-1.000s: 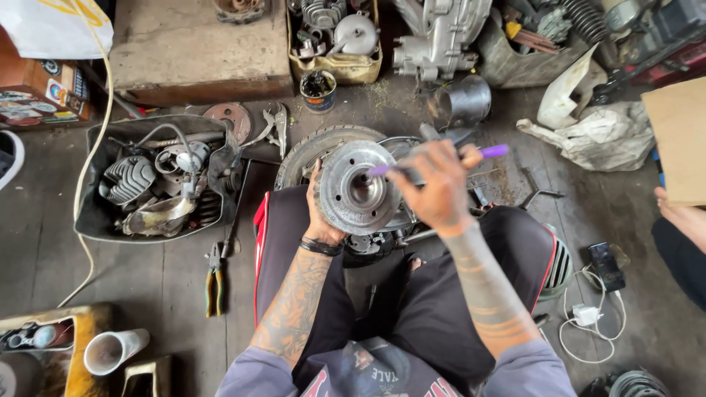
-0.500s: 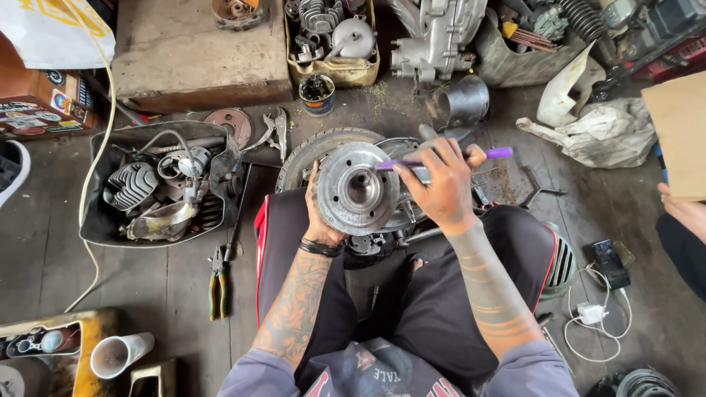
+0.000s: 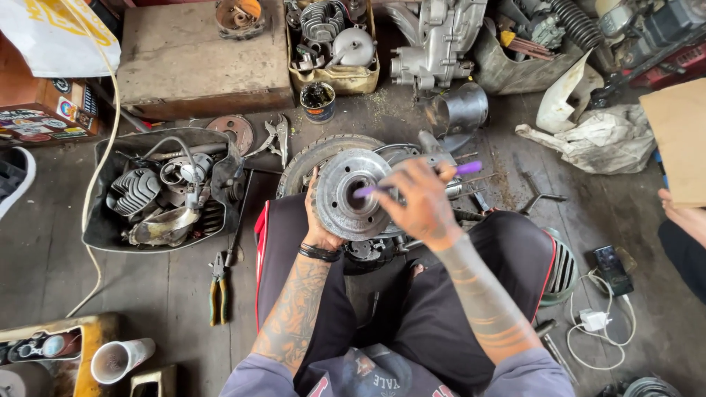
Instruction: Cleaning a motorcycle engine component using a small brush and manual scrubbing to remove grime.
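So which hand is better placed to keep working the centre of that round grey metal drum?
Right. The right hand already holds the purple-handled tool, its tip at the hub of the round grey metal drum. The left hand grips the drum's left rim, likely steadying it.

The drum is dull silver-grey metal. The brush is purple. Pliers have yellow-green handles. The trousers are black with a red side stripe. The wristband is black, the tub dark grey.
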